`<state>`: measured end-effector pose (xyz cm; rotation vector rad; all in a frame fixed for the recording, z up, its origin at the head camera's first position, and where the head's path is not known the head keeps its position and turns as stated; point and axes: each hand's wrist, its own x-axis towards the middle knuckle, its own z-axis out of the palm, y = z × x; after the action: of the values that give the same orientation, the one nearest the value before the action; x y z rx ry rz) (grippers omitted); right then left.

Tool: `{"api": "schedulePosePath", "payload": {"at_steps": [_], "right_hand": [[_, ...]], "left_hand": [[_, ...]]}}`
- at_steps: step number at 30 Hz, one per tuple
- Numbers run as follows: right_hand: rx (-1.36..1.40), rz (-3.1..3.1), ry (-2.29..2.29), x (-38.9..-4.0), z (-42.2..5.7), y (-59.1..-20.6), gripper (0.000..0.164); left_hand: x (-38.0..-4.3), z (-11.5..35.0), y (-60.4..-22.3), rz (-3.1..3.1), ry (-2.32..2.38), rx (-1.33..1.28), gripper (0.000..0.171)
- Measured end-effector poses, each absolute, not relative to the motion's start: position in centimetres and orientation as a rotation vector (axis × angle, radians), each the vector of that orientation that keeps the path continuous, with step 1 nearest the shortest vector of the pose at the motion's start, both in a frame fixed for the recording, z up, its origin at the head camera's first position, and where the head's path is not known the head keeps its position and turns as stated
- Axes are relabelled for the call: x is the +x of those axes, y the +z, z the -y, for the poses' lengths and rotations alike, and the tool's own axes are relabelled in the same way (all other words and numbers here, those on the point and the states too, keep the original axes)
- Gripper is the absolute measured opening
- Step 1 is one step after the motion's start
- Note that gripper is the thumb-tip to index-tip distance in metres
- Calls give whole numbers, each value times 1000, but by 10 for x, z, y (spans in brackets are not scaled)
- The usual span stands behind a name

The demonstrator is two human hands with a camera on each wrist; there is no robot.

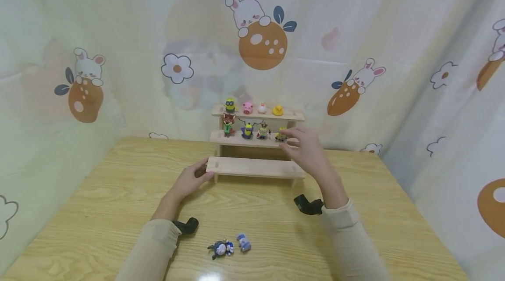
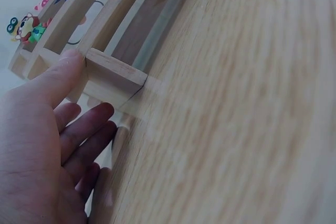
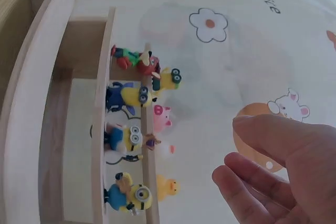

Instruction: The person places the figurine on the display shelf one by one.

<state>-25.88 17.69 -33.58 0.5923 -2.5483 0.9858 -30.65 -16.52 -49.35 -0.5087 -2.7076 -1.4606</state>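
Observation:
A three-tier wooden shelf (image 1: pixel 252 166) stands at the back of the table. My left hand (image 1: pixel 193 179) holds the left end of its lowest board; in the left wrist view the thumb (image 2: pixel 65 72) lies against the board's corner. My right hand (image 1: pixel 305 147) is beside the rightmost minion figure (image 3: pixel 128 192) on the middle tier. In the right wrist view its thumb and fingers are apart, with nothing between them. Left of that figure stand a minion with a crown (image 1: pixel 263 131), a blue-clad minion (image 1: pixel 247 130) and a fox figure (image 1: pixel 228 125).
On the top tier are a minion (image 1: pixel 230 105), a pink pig (image 1: pixel 247 107), a white chicken (image 1: pixel 262 108) and a yellow duck (image 1: pixel 278 110). Near the front of the table lie a dark-and-white figure (image 1: pixel 221 249) and a blue-purple figure (image 1: pixel 243 243). A printed curtain (image 1: pixel 138 97) hangs behind.

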Motion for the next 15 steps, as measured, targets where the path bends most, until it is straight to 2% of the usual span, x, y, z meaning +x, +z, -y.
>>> {"api": "schedulePosePath", "payload": {"at_steps": [10, 15], "right_hand": [[621, 2574, 791, -255, -164, -355, 33], [700, 2552, 891, -249, -152, -357, 31]], "left_hand": [[-307, 166, -491, 2710, -1456, -504, 73], [-308, 167, -493, 2720, -1443, -511, 75]]}}
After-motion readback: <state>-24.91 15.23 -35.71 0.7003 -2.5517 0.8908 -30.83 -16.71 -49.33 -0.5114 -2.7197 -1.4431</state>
